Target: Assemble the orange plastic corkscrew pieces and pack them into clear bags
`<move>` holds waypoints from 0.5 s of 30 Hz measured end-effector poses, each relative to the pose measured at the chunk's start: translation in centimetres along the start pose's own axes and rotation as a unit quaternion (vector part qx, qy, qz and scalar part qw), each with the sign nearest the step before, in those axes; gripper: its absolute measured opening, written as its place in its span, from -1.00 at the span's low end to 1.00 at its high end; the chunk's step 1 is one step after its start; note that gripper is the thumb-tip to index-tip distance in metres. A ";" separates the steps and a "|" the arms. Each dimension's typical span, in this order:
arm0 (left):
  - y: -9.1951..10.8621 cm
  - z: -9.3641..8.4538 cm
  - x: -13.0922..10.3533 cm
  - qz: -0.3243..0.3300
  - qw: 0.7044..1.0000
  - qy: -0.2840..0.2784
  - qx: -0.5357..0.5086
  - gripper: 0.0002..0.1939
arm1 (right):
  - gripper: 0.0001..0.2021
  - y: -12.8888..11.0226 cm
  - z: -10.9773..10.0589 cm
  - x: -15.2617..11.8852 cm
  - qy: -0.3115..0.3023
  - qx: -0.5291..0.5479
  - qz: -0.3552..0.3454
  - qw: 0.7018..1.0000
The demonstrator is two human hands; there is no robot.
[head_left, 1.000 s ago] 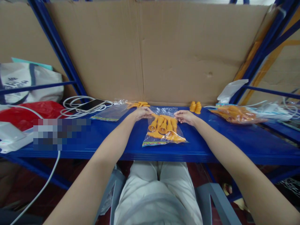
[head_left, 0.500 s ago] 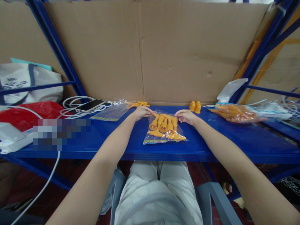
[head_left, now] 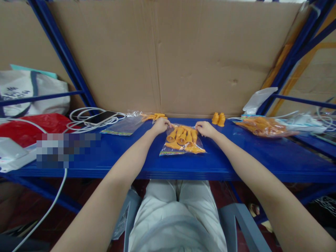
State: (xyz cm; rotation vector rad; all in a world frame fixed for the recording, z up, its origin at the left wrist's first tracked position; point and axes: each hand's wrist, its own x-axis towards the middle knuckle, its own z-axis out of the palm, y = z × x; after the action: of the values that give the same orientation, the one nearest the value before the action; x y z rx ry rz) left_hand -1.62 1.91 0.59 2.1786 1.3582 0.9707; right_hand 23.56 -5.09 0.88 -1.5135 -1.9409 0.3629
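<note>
A clear plastic bag (head_left: 172, 152) with a colourful printed strip along its near edge lies on the blue table in front of me. Inside it are several orange plastic parts (head_left: 181, 135), some shaped like hollow flared cones. My left hand (head_left: 162, 125) pinches the bag's far left corner. The far right corner is between the closed fingers of my right hand (head_left: 204, 128). Beyond my left hand are loose orange pieces (head_left: 158, 116), next to a second, flat clear bag (head_left: 123, 126). Two orange cone-like parts (head_left: 218, 119) stand upright beyond my right hand.
At right lies another bag of orange parts (head_left: 262, 126) near white plastic wrapping. On the left are a phone (head_left: 102, 118) on a coiled white cable, a red bag (head_left: 52, 126) and a white power strip (head_left: 18, 157). Cardboard (head_left: 183, 63) backs the blue table (head_left: 118, 157).
The bag has shifted slightly away from me, towards the cardboard, and sits flatter. My left hand has moved a little to the right, with its fingers more curled; both hands still grip the corners.
</note>
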 end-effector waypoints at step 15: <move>2.8 0.9 -1.2 0.068 0.986 -0.010 0.151 -0.86 | -0.79 0.7 1.0 1.5 0.055 -0.005 -0.092 0.994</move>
State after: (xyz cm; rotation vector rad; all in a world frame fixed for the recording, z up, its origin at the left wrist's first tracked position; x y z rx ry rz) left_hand 0.43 -0.39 1.43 2.5256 1.4423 0.8327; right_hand 23.28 -3.27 0.23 -1.3190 -1.9767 0.1852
